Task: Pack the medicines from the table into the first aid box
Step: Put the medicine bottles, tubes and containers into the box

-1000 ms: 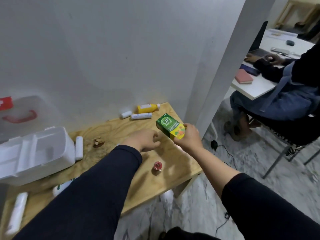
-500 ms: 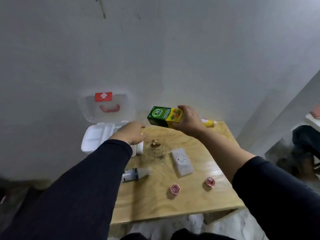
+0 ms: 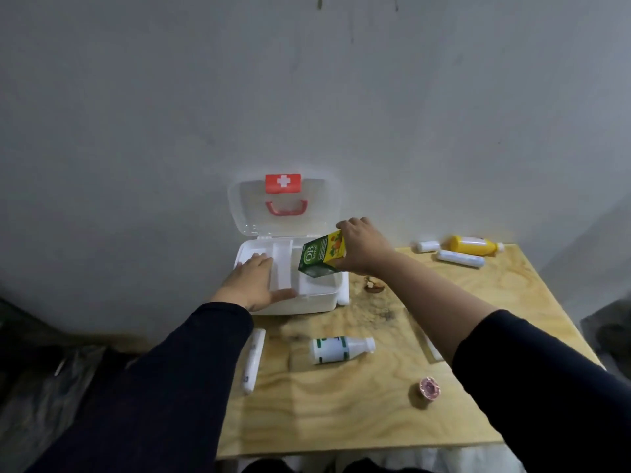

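The white first aid box (image 3: 317, 302) stands open at the table's far left, its clear lid (image 3: 246, 206) with a red cross leaning on the wall. My right hand (image 3: 363, 247) holds a green and yellow medicine carton (image 3: 321, 256) tilted over the box's right compartment. My left hand (image 3: 254, 279) lies flat with spread fingers on the box's left side. On the table lie a white bottle with green bands (image 3: 339, 349), a yellow bottle (image 3: 473, 245), white tubes (image 3: 459, 258) and a small pink round tin (image 3: 429, 388).
A long white tube (image 3: 252, 360) lies at the wooden table's (image 3: 375, 421) left edge, and another white tube (image 3: 343, 297) rests against the box's right side. A small brown object (image 3: 373, 285) sits right of the box. The grey wall is close behind.
My right hand has carried the carton left and down over the open box. My left hand moved onto the box. The view has swung left.
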